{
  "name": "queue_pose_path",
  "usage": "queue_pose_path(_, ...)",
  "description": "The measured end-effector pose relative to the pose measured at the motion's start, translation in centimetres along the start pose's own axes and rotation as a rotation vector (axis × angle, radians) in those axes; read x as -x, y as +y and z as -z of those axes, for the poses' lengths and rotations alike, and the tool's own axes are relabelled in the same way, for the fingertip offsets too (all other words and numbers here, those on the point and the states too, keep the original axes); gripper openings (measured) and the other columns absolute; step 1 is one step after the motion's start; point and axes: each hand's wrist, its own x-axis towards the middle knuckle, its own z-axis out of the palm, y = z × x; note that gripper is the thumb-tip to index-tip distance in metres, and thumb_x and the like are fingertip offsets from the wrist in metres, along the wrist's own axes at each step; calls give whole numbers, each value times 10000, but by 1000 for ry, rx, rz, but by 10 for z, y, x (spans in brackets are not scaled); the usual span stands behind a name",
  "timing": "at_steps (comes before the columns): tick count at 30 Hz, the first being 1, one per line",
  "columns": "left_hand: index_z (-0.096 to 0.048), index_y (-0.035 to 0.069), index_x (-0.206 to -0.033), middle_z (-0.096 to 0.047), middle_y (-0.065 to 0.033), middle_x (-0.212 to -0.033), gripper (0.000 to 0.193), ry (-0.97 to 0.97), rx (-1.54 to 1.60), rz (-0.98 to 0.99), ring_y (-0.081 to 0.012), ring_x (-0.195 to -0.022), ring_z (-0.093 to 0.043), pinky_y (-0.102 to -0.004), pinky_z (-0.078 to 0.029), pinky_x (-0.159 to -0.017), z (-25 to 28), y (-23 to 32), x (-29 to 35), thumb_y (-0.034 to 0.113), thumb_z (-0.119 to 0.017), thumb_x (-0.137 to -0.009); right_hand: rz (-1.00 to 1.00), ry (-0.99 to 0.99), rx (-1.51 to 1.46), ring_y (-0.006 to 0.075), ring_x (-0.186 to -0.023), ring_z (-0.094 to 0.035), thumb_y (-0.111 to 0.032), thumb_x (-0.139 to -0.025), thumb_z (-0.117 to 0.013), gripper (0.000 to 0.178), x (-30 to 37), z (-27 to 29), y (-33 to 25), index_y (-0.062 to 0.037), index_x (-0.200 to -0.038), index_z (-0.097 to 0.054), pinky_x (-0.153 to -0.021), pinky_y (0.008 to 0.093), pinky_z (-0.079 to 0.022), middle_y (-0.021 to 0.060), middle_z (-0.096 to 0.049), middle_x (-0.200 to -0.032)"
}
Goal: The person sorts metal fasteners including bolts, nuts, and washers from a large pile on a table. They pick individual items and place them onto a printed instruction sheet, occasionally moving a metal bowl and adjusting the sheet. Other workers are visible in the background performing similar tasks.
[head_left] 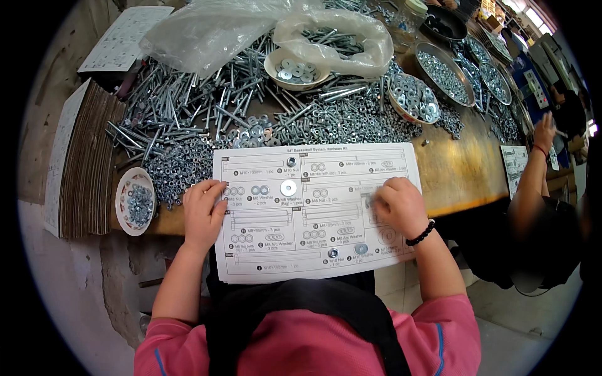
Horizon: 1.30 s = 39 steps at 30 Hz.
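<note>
Pink sleeves at bottom | parts sheet [313,213] on bench edge | left hand [202,210] flat on sheet's left edge, fingers together | right hand [399,203] curled on its right side, pinch unclear | bolt pile [207,106] beyond sheet

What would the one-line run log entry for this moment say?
left hand: on printed sheet's left edge | right hand: resting on sheet, right side | big washer: on sheet

Looked steeply down from the wearer's head, close over the white printed parts sheet [313,210] on the worn wooden workbench [464,169], forearms entering from the lower edge. Faced forward across the heap of loose silver bolts and nuts [251,113] toward the far round metal trays [445,75]. Bent straight edges toward the dark fisheye rim; no second view to overlap.
</note>
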Motion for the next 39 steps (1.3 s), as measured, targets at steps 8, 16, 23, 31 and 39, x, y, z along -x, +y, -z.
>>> queue_pose_path(8, -616, 53, -1009, -560, -89, -1010, 313, 4, 31, 33, -276, -954, -495, -388, -354, -847, 0, 0, 2, 130, -620, -705, 51, 133, -57, 276, -782, -543, -97, -708, -653, 111, -77, 23, -5, -81, -804, -599, -674, 372, -452, 79, -553, -791)
queue_pose_path(16, -618, 65, -1017, -552, -75, -1008, 323, 8, 47, 16, -267, -941, -483, -378, -347, -828, 0, 1, 1, 131, -629, -701, -197, -213, 324, 295, -959, -568, -98, -764, -549, 196, -215, -15, 55, -105, -924, -662, -782, 377, -487, 116, -596, -988)
queue_pose_path(23, -625, 73, -1013, -556, -66, -1013, 321, 6, 66, 41, -263, -947, -485, -374, -354, -828, 0, 1, 3, 116, -644, -695, -81, -344, 557, 262, -974, -567, -125, -768, -570, 185, -229, -36, 56, -142, -928, -663, -807, 377, -489, 85, -578, -1008)
queue_pose_path(31, -626, 88, -1003, -568, -60, -1012, 289, 43, 53, 20, -262, -933, -507, -381, -368, -818, 1, -2, 3, 111, -645, -716, -80, 78, -57, 258, -721, -606, -102, -737, -607, 142, -198, 2, -14, -50, -867, -580, -648, 346, -494, 101, -608, -787)
queue_pose_path(39, -565, 57, -1110, -581, -98, -992, 381, 56, 77, 51, -275, -946, -531, -380, -370, -846, 14, -7, -33, 110, -628, -738, -44, -257, -805, 142, -709, -583, -112, -751, -653, 142, -170, -56, -97, -51, -865, -593, -625, 267, -465, 31, -610, -772)
